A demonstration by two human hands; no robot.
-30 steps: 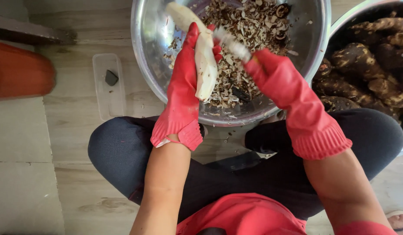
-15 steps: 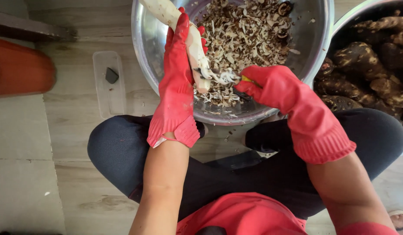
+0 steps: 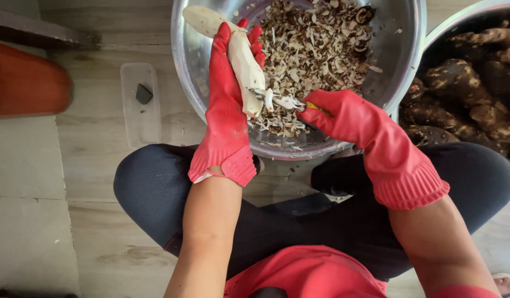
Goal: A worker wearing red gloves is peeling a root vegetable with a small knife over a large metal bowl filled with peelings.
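Note:
Both my hands wear red rubber gloves. My left hand (image 3: 224,99) grips a long pale peeled root (image 3: 241,60), held lengthwise over a large steel bowl (image 3: 191,66) full of brown and white peelings (image 3: 315,49). My right hand (image 3: 343,118) is closed around a peeler (image 3: 282,101) with a yellow handle. Its blade touches the near end of the root, with a curl of peel on it.
A second metal basin (image 3: 459,16) at the right holds several unpeeled brown roots (image 3: 459,83). A clear plastic lid (image 3: 140,105) with a small dark object lies on the wooden floor at the left. An orange-red object (image 3: 26,83) sits at far left. My crossed legs are below.
My right hand drew the peeler down the root from its upper part to its near end. My left hand shifted the root slightly within the bowl.

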